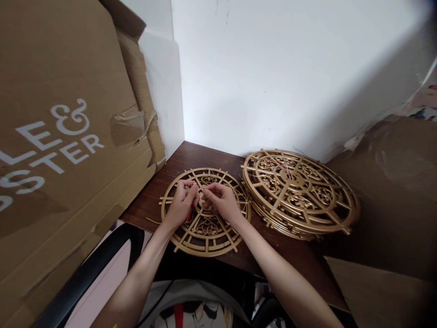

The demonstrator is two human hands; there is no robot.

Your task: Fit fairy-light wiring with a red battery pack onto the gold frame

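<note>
A round gold openwork frame [207,251] with scroll patterns lies flat on the dark wooden table. My left hand [184,202] is over its left half, fingers closed round a tool with a red handle [189,216]; the tool's working end is hidden. Close beside it, above the frame's centre, my right hand [221,199] is closed in a pinch. A thin wire appears to be between its fingertips, though it is too fine to make out fully. Yellow wire [245,200] lies along the frame's right side.
A stack of similar gold frames [300,191] stands to the right, with red and white wires on top. A large cardboard box [68,136] rises at the left, and more cardboard [392,191] is at the right. Behind the table [211,152] is a white wall [273,82].
</note>
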